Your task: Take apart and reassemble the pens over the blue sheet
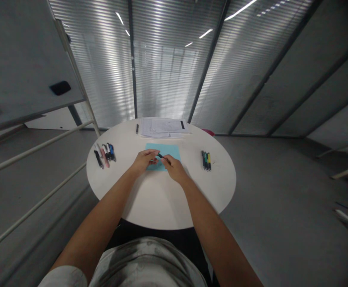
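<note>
My left hand [145, 160] and my right hand [174, 167] meet above a light blue sheet [174, 150] on the round white table. Between them is a small black pen [160, 156], with the fingertips of both hands closed on it. Much of the pen is covered by my fingers, so its ends do not show clearly. To the left lies a row of several pens [106, 153], black, white, pink and blue. On the right, several dark, green and yellow pens [206, 160] lie side by side.
The round table [159, 211] stands close in front of me. At its far side lie stacked printed papers [163, 126], with a short black pen-like item [137, 128] beside them. A whiteboard on a white metal frame [88, 107] stands left. Glass panels with blinds [168, 71] are behind.
</note>
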A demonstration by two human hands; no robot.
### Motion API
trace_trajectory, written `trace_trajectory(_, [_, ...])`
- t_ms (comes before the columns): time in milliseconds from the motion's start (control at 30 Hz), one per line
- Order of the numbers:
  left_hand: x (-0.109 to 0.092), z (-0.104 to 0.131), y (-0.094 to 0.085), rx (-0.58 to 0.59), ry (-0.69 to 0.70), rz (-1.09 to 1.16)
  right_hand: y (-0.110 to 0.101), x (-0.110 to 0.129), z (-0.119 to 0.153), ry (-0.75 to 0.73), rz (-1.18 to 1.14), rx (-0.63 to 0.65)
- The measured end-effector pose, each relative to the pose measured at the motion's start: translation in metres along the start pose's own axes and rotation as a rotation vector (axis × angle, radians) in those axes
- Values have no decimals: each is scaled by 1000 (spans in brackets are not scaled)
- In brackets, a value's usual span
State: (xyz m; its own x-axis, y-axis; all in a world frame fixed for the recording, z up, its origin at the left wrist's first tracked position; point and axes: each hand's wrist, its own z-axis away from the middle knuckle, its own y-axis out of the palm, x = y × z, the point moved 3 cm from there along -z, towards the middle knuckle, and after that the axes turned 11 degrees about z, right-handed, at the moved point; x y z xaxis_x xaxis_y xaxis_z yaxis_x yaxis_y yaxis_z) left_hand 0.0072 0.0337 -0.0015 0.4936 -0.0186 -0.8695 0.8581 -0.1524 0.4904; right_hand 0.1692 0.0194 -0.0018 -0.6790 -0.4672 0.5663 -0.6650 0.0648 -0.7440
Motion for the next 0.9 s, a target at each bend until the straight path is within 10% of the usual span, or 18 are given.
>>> trace_trajectory(567, [-11,-6,-17,-122,80,37,0,-1,-1,33,12,-48])
trace_trajectory(733, [-18,-12,-48,-399,339,-548,-4,-3,-1,96,103,-96])
trace_trajectory(900, [-10,-16,-56,-285,339,-1031,-4,-4,0,110,161,-95])
